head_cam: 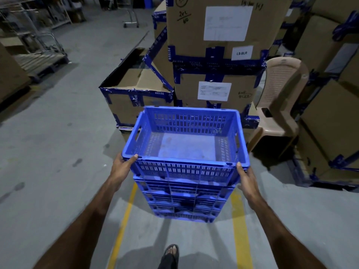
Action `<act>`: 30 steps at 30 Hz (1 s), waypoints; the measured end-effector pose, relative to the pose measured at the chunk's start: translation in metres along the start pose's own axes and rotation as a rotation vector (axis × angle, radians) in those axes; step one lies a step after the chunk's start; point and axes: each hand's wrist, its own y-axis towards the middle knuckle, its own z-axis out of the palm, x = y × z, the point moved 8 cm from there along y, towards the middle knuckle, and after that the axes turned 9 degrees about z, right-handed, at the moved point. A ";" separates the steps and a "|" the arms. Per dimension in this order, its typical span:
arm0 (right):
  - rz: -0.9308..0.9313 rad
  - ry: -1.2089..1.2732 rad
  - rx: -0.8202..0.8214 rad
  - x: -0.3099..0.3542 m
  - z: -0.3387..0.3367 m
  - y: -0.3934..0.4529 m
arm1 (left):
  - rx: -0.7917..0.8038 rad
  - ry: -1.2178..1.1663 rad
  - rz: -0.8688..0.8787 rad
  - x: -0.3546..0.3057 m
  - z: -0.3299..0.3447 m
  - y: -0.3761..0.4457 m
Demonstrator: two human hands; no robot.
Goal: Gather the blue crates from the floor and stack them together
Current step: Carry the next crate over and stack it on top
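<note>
The grey concrete floor (58, 133) filled the view, with two yellow lines (240, 226) painted along it toward six o'clock. At twelve o'clock rose a stack of taped cardboard boxes (217, 55) bearing white labels, and at about eleven o'clock beside them sat an open cardboard box (134, 90) with its flaps up. More cartons (330, 113) crowded three o'clock, and a beige plastic chair (279, 98) stood between them and the labelled stack. At ten o'clock lay a low pallet (40, 63) — shelving behind it was too dim to make out. In the centre stood the stack of blue crates (184, 199), on the floor between the yellow lines, and the top blue crate (186, 144) sat nested on it, empty and upright. The left hand (121, 169) gripped the crate's near left corner, thumb hooked over the rim and fingers curled under the lip; the right hand (246, 181) held the near right corner the same way — thumb on the rim, fingers wrapped out of sight below. At six o'clock a sandalled foot (171, 253) showed on the floor.
</note>
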 end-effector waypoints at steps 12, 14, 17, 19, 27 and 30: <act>-0.004 0.026 0.048 0.018 0.005 -0.009 | -0.045 0.033 -0.012 0.010 -0.006 0.003; 0.011 0.039 0.055 0.019 0.007 -0.008 | -0.052 0.030 -0.015 0.012 -0.008 0.002; 0.009 0.037 0.050 0.019 0.007 -0.009 | -0.049 0.024 -0.020 0.014 -0.007 0.002; 0.013 0.041 0.052 0.017 0.007 -0.009 | -0.054 0.022 -0.020 0.014 -0.007 0.001; 0.035 0.089 0.050 0.019 0.015 -0.014 | -0.050 0.034 -0.017 0.017 -0.012 0.008; 0.033 0.076 0.050 0.015 0.014 -0.011 | -0.047 0.014 -0.009 0.019 -0.012 0.009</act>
